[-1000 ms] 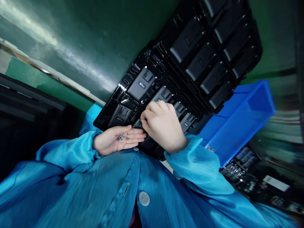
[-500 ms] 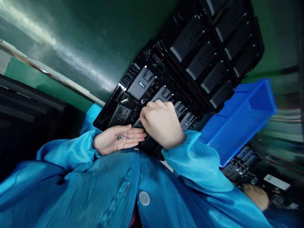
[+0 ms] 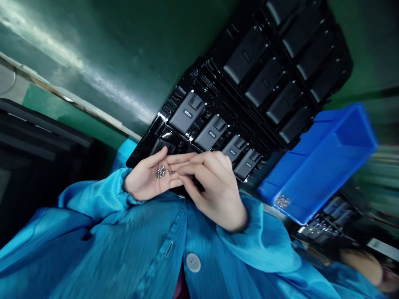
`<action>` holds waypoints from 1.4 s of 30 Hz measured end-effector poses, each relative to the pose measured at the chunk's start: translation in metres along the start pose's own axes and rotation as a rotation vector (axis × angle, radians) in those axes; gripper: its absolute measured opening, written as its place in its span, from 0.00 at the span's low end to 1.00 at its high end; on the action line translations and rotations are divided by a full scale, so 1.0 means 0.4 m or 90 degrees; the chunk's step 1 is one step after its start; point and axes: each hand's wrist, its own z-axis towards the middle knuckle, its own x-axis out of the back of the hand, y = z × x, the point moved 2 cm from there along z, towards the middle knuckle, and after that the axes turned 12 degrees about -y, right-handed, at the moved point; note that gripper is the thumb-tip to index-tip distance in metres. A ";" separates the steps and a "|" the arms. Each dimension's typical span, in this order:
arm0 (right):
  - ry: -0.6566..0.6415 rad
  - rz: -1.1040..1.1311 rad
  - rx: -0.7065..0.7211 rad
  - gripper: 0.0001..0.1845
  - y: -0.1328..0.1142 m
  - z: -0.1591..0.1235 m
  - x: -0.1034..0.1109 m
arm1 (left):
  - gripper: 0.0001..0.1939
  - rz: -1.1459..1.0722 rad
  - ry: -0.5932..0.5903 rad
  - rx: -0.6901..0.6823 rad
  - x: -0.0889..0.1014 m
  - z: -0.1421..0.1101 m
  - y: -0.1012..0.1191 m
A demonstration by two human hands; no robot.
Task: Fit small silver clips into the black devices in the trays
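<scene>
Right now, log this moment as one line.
left hand: palm up, small metal pieces on it | right hand: fingers at left fingers | blue bin: similar pieces inside

Small-parts assembly workshop, shown by green worktop (image 3: 134,54), tray of identical black devices (image 3: 222,106), blue parts bin (image 3: 324,166).

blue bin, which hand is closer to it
Right. The right hand is on the side of the blue bin toward the left hand, with a gap between; the left hand, palm up, sits farther away, beyond the right.
</scene>
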 end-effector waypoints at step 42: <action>0.021 -0.081 -0.024 0.07 0.004 0.016 0.006 | 0.38 0.061 0.069 0.033 -0.083 0.065 -0.012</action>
